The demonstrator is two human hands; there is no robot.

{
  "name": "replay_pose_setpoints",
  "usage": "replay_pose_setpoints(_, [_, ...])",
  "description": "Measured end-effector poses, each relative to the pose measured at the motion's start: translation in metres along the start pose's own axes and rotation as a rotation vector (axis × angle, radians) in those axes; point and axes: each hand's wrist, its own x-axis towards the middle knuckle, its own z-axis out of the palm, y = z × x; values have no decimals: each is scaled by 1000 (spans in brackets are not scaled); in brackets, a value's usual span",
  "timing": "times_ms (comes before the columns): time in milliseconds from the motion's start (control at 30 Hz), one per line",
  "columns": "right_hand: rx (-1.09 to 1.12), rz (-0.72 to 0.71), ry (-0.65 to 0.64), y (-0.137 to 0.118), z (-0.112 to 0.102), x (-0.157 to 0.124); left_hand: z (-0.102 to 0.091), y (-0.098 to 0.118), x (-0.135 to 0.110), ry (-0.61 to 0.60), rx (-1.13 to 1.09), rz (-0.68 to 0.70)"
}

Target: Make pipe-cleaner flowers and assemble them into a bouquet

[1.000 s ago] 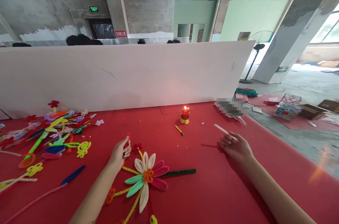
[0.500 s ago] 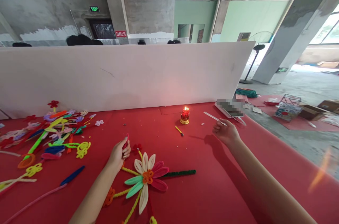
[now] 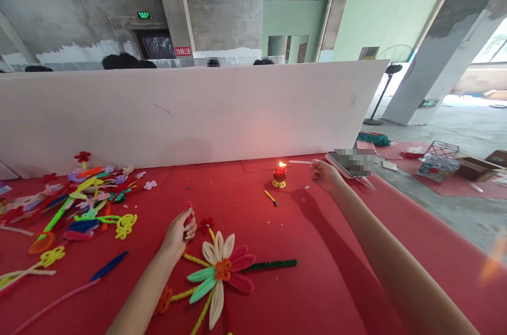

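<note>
My right hand (image 3: pixel 328 176) is closed on one end of a thin, whitish translucent glue stick (image 3: pixel 300 162). The stick's free tip points left, close to the flame of a lit red candle (image 3: pixel 279 172) in a gold holder. In my left hand (image 3: pixel 177 232), the fingers pinch a small pink-red pipe cleaner piece (image 3: pixel 189 206), mostly hidden by them. Just right of that hand lies a large pipe cleaner flower (image 3: pixel 223 269) with cream, pink and mint petals, an orange centre and a dark green stem (image 3: pixel 274 264).
Many coloured pipe cleaner pieces (image 3: pixel 85 192) are heaped at the left. A short yellow stick with a dark end (image 3: pixel 271 197) lies below the candle. At the back right is a blurred flat device (image 3: pixel 348 162). A white panel (image 3: pixel 190 113) stands along the table's far edge.
My right hand has moved left and slightly up, bringing the glue stick's tip near the candle flame. My left hand stays almost in place, still pinching the pink-red piece.
</note>
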Motion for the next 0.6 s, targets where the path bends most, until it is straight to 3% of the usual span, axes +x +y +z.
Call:
replay_pose_setpoints(267, [-96,-16,-10,4,9,13,-1,1,-1,-8,19,-2])
replay_pose_setpoints(600, [-109,-6,-14,6,4,16,1,1,-1,11,35,-7])
